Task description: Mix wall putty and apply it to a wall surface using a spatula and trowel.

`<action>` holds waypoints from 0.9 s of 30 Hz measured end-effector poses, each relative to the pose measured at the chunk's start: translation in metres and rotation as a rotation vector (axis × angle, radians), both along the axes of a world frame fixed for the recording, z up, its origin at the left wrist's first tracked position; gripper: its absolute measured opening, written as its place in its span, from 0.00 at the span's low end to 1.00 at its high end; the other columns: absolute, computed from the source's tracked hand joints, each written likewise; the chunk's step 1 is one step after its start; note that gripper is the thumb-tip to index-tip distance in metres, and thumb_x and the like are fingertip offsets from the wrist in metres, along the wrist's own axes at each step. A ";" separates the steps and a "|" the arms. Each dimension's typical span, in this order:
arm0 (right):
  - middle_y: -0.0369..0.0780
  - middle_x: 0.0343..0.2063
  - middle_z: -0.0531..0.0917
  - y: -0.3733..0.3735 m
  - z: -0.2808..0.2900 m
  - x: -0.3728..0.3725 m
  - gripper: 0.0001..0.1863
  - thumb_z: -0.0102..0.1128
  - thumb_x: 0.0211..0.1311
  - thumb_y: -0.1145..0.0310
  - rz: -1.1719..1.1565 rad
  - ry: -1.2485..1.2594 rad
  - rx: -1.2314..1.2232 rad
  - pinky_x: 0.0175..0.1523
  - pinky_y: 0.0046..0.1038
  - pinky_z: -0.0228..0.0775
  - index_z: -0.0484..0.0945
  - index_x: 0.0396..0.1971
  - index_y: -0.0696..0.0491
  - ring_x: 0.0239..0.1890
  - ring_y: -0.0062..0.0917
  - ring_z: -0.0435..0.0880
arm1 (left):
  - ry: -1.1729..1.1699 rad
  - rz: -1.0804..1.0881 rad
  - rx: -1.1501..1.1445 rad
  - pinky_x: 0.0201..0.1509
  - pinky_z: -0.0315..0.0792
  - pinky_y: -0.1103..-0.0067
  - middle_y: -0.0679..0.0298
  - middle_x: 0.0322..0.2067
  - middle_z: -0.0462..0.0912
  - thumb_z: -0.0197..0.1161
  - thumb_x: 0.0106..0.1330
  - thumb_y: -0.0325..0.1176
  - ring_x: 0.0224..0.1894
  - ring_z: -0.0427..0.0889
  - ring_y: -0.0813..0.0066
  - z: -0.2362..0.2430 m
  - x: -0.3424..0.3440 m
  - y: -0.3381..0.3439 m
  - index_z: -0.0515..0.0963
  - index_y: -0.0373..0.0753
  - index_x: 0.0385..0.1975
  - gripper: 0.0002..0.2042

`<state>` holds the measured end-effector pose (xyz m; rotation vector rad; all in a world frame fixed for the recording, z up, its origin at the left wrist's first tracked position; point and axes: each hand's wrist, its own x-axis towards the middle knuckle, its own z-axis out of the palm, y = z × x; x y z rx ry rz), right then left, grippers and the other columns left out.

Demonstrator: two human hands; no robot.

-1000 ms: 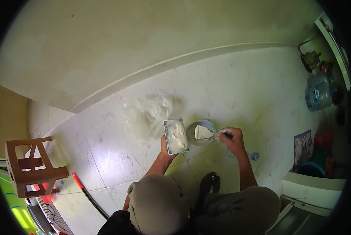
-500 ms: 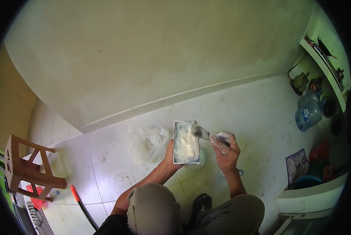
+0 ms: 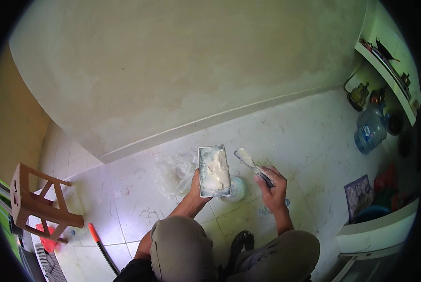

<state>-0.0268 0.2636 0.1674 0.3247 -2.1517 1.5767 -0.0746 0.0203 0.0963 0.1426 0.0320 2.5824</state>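
My left hand (image 3: 196, 192) is closed round the left side and bottom of a rectangular tray (image 3: 204, 181) with a whitish, smeared rim. White putty (image 3: 218, 170) lies in it, heaped toward the right side. In my right hand (image 3: 274, 187) is a putty knife (image 3: 249, 160), gripped by its dark handle. Its blade, coated in white, points up and left, a little apart from the tray's right edge. Behind the tray's lower right corner, a pale translucent tub (image 3: 236, 189) is partly hidden. Crumpled clear plastic (image 3: 173, 175) lies on the floor beside my left hand.
A plain wall (image 3: 187, 70) rises ahead of me. A brown plastic stool (image 3: 46, 202) lies tipped over at left, near an orange-tipped dark rod (image 3: 100, 244). A clear bottle (image 3: 266, 207) lies below my right hand. Blue water jugs (image 3: 371, 131) stand at right under a shelf (image 3: 389, 77).
The putty knife has come away from the putty to the right of the tray. My left hand and the tray have shifted slightly left, showing more of the tub.
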 end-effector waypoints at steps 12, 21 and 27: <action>0.46 0.36 0.87 0.016 0.058 0.008 0.12 0.71 0.58 0.77 0.184 0.076 0.503 0.40 0.32 0.78 0.89 0.43 0.61 0.34 0.37 0.87 | -0.034 0.069 -0.100 0.55 0.84 0.59 0.55 0.52 0.85 0.48 0.80 0.37 0.50 0.88 0.59 -0.022 0.000 -0.001 0.76 0.37 0.61 0.18; 0.43 0.33 0.87 0.030 0.063 0.026 0.12 0.72 0.56 0.76 0.268 -0.014 0.475 0.37 0.31 0.78 0.91 0.42 0.56 0.31 0.35 0.86 | -0.160 0.119 -0.093 0.55 0.83 0.57 0.56 0.48 0.84 0.49 0.79 0.37 0.49 0.87 0.58 -0.026 0.003 -0.001 0.77 0.38 0.58 0.16; 0.43 0.37 0.87 0.014 0.049 0.018 0.15 0.73 0.57 0.82 0.170 0.086 0.262 0.40 0.25 0.78 0.90 0.45 0.58 0.34 0.28 0.87 | -0.147 0.131 -0.104 0.56 0.82 0.58 0.57 0.49 0.84 0.49 0.79 0.37 0.48 0.87 0.59 -0.027 0.003 0.007 0.77 0.40 0.58 0.16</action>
